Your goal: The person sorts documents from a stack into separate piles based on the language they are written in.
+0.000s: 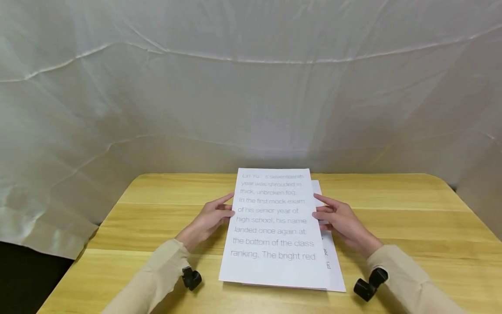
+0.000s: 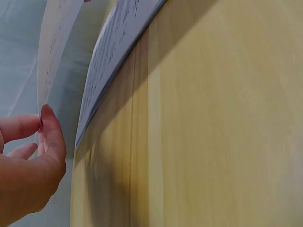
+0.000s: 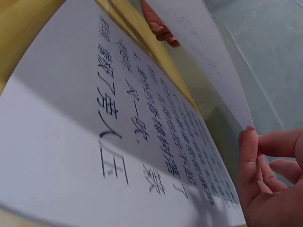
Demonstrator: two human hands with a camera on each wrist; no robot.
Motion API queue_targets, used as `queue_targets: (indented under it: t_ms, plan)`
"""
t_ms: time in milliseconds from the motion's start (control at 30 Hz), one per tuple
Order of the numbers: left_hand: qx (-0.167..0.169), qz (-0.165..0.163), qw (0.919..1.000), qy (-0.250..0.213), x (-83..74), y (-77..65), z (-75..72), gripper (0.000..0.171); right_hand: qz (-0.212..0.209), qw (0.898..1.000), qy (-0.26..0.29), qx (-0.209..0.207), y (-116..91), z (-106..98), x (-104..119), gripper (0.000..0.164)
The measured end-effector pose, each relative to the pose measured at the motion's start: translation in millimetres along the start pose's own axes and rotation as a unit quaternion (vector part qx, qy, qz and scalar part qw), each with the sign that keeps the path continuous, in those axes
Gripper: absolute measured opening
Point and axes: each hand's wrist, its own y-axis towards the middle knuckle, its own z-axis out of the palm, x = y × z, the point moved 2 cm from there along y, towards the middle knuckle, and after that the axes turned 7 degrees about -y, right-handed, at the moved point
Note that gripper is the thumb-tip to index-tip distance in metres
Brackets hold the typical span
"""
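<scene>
A white sheet of paper [image 1: 274,213] printed with large grey English text is held up by its two side edges. My left hand [image 1: 210,218] pinches its left edge between thumb and fingers, seen closely in the left wrist view, where the sheet [image 2: 54,42] rises from the fingertips [image 2: 46,111]. At the right edge, my right hand [image 1: 341,220] pinches the same sheet. Beneath it, a stack of paper [image 3: 61,132] with Chinese characters lies on the table. The right wrist view shows a gap between the raised sheet [image 3: 213,52] and this stack.
The light wooden table [image 1: 412,218] has rounded far corners. Behind it hangs a pale, creased cloth [image 1: 251,96], which also falls along the left side. A dark area [image 1: 27,274] lies beyond the table at lower left. Black devices [image 1: 191,278] sit on both wrists.
</scene>
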Motion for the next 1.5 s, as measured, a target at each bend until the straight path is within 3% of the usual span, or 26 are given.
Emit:
queue_targets:
  t_ms: [233, 633, 833, 1167, 1367, 1500]
  plan:
    - [0.007, -0.002, 0.9999, 0.01, 0.2, -0.4, -19.9, 0.064, 0.006, 1.0, 0.02, -0.006, 6, 20, -1, 0.067]
    - [-0.001, -0.017, 0.9994, 0.029, -0.1, -3.5, -57.7, 0.064, 0.021, 0.999, -0.04, -0.027, 22, 58, 1, 0.062]
    - [0.003, -0.014, 0.9994, 0.033, -3.8, -2.6, -74.4, 0.065, 0.026, 0.998, -0.038, -0.032, 34, 73, 7, 0.062]
    - [0.007, -0.009, 0.9984, 0.055, -11.1, -2.6, -110.5, 0.066, 0.015, 0.999, -0.023, -0.022, 54, 107, 19, 0.064]
    - [0.029, -0.007, 0.9964, 0.08, -11.6, -8.2, -126.1, 0.067, 0.004, 1.0, -0.025, -0.014, 54, 124, 17, 0.062]
    - [0.023, -0.011, 0.9963, 0.082, -8.5, -12.2, -136.6, 0.067, -0.011, 0.999, -0.031, -0.011, 51, 137, 19, 0.062]
